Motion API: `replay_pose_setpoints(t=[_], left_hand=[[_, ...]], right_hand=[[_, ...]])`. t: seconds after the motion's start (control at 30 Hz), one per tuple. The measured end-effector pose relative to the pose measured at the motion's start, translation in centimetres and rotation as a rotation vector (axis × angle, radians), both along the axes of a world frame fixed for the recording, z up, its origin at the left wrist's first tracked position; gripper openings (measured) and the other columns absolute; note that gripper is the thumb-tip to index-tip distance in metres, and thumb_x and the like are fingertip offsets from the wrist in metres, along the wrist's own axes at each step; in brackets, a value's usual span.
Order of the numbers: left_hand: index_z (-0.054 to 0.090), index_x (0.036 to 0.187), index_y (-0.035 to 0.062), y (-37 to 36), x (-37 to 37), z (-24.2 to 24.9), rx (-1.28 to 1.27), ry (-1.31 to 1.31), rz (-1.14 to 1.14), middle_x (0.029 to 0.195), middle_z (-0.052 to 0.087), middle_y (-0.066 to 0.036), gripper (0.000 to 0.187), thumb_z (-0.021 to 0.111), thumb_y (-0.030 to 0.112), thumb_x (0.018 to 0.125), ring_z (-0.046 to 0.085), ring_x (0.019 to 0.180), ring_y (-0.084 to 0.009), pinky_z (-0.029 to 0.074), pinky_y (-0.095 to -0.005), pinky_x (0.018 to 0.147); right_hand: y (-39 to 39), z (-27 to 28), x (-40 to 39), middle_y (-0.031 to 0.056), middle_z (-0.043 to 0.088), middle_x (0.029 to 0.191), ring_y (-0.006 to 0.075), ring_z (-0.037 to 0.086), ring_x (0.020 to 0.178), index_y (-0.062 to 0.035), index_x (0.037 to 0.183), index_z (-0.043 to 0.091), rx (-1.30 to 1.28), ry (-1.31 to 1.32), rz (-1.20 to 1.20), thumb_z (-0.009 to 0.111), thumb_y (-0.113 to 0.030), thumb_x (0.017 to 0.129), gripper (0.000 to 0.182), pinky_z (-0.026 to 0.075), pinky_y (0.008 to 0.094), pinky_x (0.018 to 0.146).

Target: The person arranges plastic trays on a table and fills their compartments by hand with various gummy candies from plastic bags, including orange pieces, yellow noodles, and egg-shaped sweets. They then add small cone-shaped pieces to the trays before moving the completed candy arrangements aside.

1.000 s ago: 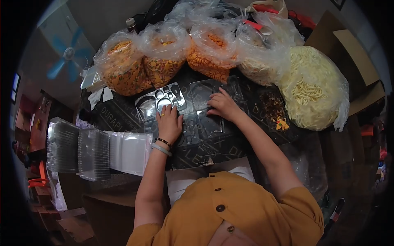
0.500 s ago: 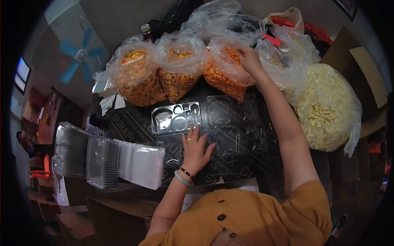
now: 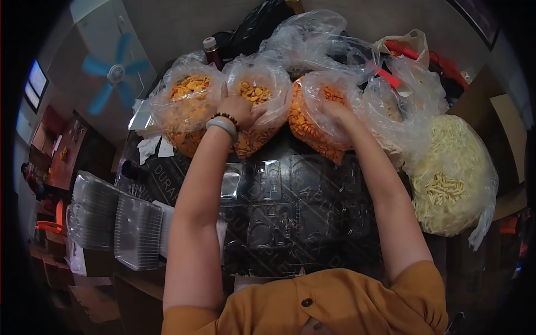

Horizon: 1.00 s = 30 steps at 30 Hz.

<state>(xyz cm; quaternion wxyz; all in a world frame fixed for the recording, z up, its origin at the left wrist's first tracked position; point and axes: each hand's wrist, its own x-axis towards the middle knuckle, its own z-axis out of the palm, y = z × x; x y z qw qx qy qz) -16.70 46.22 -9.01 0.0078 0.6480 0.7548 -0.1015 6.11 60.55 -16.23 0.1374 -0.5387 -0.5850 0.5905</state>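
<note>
My left hand [image 3: 235, 107] is at the near left rim of the middle plastic bag [image 3: 259, 92] of orange and yellow pieces; its fingers are apart, nothing visible in them. Inside the mouth of the bag of orange pieces [image 3: 310, 131] is my right hand [image 3: 338, 114], its fingertips hidden by plastic and contents. A third bag of mixed orange pieces [image 3: 187, 120] stands left of my left hand. Clear moulded trays [image 3: 272, 223] lie on the black table [image 3: 245, 259] in front of the bags.
Stacked clear containers [image 3: 139, 231] sit at the left edge. On the right is a large bag of pale, curled pieces [image 3: 446, 184]. Behind the bags stand a dark red bottle [image 3: 212, 53] and more crumpled plastic bags [image 3: 307, 39]. A blue fan [image 3: 115, 73] is at far left.
My left hand has gone from the clear trays up to the middle bag. My right hand has sunk deeper into the orange bag. The view has shifted slightly.
</note>
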Motion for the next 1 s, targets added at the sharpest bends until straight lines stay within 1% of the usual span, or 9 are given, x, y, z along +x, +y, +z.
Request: replay_pose_setpoints(t=[0.03, 0.17, 0.23, 0.5, 0.6, 0.8, 0.87, 0.93, 1.0], left_hand=[[0.066, 0.067, 0.0064, -0.8, -0.5, -1.8, 0.261, 0.04, -0.126, 0.079, 0.066, -0.013, 0.045, 0.053, 0.047, 0.083, 0.062, 0.085, -0.0258, 0.021, -0.0505, 0.104], [0.06, 0.069, 0.0061, -2.9, 0.6, -6.9, 0.483, 0.028, -0.067, 0.076, 0.064, -0.011, 0.051, 0.059, 0.057, 0.075, 0.061, 0.078, -0.022, 0.035, -0.0379, 0.088], [0.06, 0.075, 0.0056, -3.9, 0.5, -8.1, 0.57, 0.018, -0.07, 0.079, 0.063, -0.011, 0.049, 0.06, 0.055, 0.075, 0.061, 0.08, -0.0222, 0.034, -0.0392, 0.09], [0.055, 0.107, 0.0037, -7.1, 6.4, -6.2, 0.936, -0.113, -0.333, 0.118, 0.05, -0.016, 0.041, 0.063, 0.032, 0.079, 0.047, 0.112, -0.0297, 0.018, -0.0502, 0.104], [0.057, 0.102, 0.0015, -10.9, 10.3, -7.8, 0.659, -0.399, -0.436, 0.123, 0.047, -0.019, 0.036, 0.065, 0.026, 0.077, 0.04, 0.12, -0.0353, 0.023, -0.0521, 0.103], [0.054, 0.115, 0.0026, -16.4, 15.4, -12.5, 0.387, -0.563, -0.382, 0.13, 0.041, -0.021, 0.05, 0.068, 0.03, 0.075, 0.033, 0.125, -0.0383, 0.022, -0.0563, 0.103], [0.052, 0.117, 0.0036, -16.9, 15.8, -13.4, 0.395, -0.573, -0.336, 0.131, 0.04, -0.021, 0.054, 0.068, 0.031, 0.074, 0.033, 0.125, -0.0387, 0.022, -0.0574, 0.102], [0.05, 0.121, 0.0049, -17.0, 15.8, -13.9, 0.344, -0.53, -0.334, 0.13, 0.04, -0.021, 0.058, 0.069, 0.031, 0.073, 0.031, 0.127, -0.0385, 0.021, -0.0581, 0.102], [0.051, 0.12, 0.0054, -17.7, 15.9, -13.5, 0.3, -0.534, -0.328, 0.129, 0.041, -0.02, 0.058, 0.07, 0.032, 0.073, 0.029, 0.128, -0.0383, 0.02, -0.0573, 0.103]], right_hand=[[-0.9, 0.8, -0.1, 0.012, 0.06, 0.086, 0.0274, 0.059, 0.07, -0.0078, 0.108, 0.057, 0.001, -0.047, -0.007, 0.046, -0.033, 0.088, 0.034, 0.049, 0.0423, 0.056], [-2.2, 2.2, -0.3, 0.0167, 0.062, 0.091, 0.0306, 0.061, 0.077, -0.0046, 0.106, 0.058, -0.027, -0.101, -0.035, 0.048, -0.027, 0.085, 0.033, 0.049, 0.043, 0.064], [-0.7, 1.2, -0.3, 0.0216, 0.06, 0.105, 0.0339, 0.057, 0.1, -0.0043, 0.102, 0.064, 0.7, -0.459, 0.391, 0.053, -0.032, 0.081, 0.037, 0.041, 0.0393, 0.089], [-1.6, 1.4, 0.5, 0.0178, 0.064, 0.088, 0.0333, 0.062, 0.084, -0.0073, 0.088, 0.067, 1.153, -0.581, 0.33, 0.061, -0.02, 0.073, 0.021, 0.049, 0.0405, 0.074], [1.2, -0.8, 1.0, 0.0176, 0.064, 0.088, 0.0335, 0.062, 0.084, -0.0038, 0.091, 0.066, 1.456, -0.372, 0.169, 0.063, -0.022, 0.076, 0.024, 0.047, 0.0409, 0.072], [-4.5, 5.7, 3.8, 0.0154, 0.064, 0.084, 0.0277, 0.064, 0.077, -0.0013, 0.091, 0.065, 1.216, 0.084, -0.233, 0.061, -0.023, 0.083, 0.024, 0.049, 0.0343, 0.068], [-9.1, 6.3, 6.8, 0.0122, 0.063, 0.075, 0.0191, 0.062, 0.068, -0.0002, 0.09, 0.064, 1.026, 0.195, -0.147, 0.062, -0.026, 0.084, 0.026, 0.048, 0.029, 0.063], [-13.6, 5.0, 9.1, -0.0017, 0.052, 0.063, 0.0044, 0.047, 0.055, 0.0002, 0.087, 0.061, 0.909, 0.155, -0.075, 0.06, -0.024, 0.087, 0.025, 0.039, 0.0208, 0.049], [-15.3, 1.5, 11.2, -0.0019, 0.052, 0.064, 0.0053, 0.047, 0.055, -0.0007, 0.089, 0.061, 0.721, 0.107, -0.028, 0.061, -0.025, 0.087, 0.025, 0.038, 0.0212, 0.049]])
